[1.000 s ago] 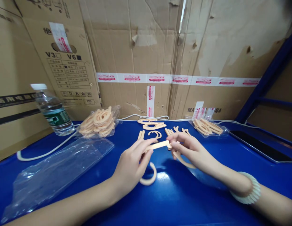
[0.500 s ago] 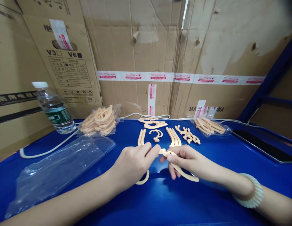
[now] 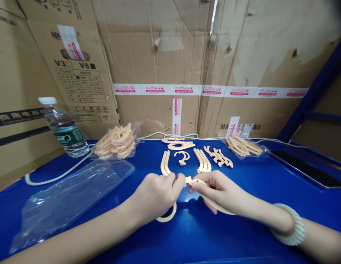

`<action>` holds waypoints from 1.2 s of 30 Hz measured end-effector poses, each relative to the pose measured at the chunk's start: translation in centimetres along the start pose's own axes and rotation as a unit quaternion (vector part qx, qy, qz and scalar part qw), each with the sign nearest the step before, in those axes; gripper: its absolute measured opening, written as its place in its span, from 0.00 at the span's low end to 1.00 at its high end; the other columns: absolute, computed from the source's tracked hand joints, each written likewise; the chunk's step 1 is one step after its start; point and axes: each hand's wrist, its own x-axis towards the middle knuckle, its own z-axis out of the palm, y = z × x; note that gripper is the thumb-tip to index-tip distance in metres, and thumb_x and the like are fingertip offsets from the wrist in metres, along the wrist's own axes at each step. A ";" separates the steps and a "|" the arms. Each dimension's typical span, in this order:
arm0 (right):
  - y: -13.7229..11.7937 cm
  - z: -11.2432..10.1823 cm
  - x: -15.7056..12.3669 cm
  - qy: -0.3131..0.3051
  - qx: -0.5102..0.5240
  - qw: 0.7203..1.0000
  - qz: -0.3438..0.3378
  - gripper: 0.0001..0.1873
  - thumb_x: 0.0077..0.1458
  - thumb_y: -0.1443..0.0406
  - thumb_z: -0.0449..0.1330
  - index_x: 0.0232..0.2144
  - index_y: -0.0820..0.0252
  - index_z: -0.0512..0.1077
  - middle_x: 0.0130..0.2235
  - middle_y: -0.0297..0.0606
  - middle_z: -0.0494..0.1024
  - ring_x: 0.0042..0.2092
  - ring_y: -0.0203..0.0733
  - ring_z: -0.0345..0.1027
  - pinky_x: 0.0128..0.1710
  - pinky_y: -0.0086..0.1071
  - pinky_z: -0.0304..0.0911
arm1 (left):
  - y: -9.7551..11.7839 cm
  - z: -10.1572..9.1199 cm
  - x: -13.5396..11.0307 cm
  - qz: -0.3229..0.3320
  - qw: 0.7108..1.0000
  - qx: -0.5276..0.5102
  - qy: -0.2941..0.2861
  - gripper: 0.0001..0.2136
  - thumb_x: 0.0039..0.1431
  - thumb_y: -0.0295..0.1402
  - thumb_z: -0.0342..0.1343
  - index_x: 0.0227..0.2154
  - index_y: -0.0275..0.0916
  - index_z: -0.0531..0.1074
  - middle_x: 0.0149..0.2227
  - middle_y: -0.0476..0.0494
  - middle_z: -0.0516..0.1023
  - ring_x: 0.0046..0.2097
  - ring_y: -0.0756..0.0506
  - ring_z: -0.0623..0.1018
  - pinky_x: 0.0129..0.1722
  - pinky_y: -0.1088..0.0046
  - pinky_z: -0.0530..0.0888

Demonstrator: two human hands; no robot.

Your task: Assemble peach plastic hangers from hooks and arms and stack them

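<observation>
My left hand (image 3: 156, 192) is closed in a pinch on a curved peach plastic piece (image 3: 166, 217) whose hooked end shows below the palm. My right hand (image 3: 214, 189) is closed on a second curved peach piece (image 3: 220, 209) that runs under its fingers toward the wrist. The two pieces meet end to end between my thumbs, low over the blue table (image 3: 187, 238). Just beyond my hands lie loose peach pieces: a curved pair (image 3: 164, 163), a small hook (image 3: 182, 157), a curved group (image 3: 203, 161) and several small forked parts (image 3: 220, 157).
A clear bag of peach hooks (image 3: 116, 141) and a water bottle (image 3: 64, 128) stand at the back left. An empty plastic bag (image 3: 71, 198) lies front left. Another bag of parts (image 3: 243, 146) and a dark tablet (image 3: 305, 167) sit at the right. Cardboard boxes (image 3: 170, 62) wall the back.
Both hands have drawn back toward me and lowered, uncovering the loose pieces behind them. The two held pieces went from a long strip between the hands to meeting tightly at the thumbs.
</observation>
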 end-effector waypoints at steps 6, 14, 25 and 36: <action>-0.9 0.2 -0.3 0.025 -0.052 0.998 -0.023 0.19 0.63 0.56 0.52 0.22 0.58 0.63 0.12 0.26 0.65 0.16 0.31 0.55 0.23 0.26 0.56 | 0.0 -0.4 0.2 -0.002 1.000 0.003 0.020 0.07 0.60 0.20 0.47 0.32 0.36 0.66 0.20 0.51 0.68 0.18 0.46 0.70 0.14 0.69 0.55; -1.1 0.2 -0.6 0.084 -0.210 0.964 -0.142 0.20 0.65 0.57 0.49 0.22 0.59 0.63 0.18 0.30 0.66 0.21 0.32 0.56 0.24 0.27 0.52 | -0.4 -0.3 0.2 -0.057 0.996 -0.063 0.000 0.12 0.68 0.26 0.41 0.30 0.38 0.67 0.18 0.51 0.70 0.17 0.46 0.72 0.17 0.71 0.53; -1.1 -2.2 0.0 0.070 -0.079 0.990 -0.093 0.21 0.66 0.53 0.48 0.37 0.62 0.73 0.21 0.31 0.72 0.18 0.29 0.58 0.21 0.24 0.56 | -2.4 -0.6 0.7 -0.316 0.920 -0.196 -0.123 0.16 0.68 0.38 0.42 0.31 0.41 0.73 0.22 0.48 0.76 0.26 0.43 0.77 0.24 0.72 0.56; 1.0 -13.2 0.9 0.222 -0.392 0.860 -0.238 0.12 0.61 0.67 0.55 0.41 0.58 0.79 0.42 0.44 0.76 0.40 0.41 0.73 0.41 0.38 0.69 | -2.8 0.1 1.5 -0.506 0.571 -0.640 -0.092 0.20 0.53 0.52 0.54 0.30 0.37 0.70 0.18 0.47 0.74 0.18 0.49 0.70 0.18 0.78 0.63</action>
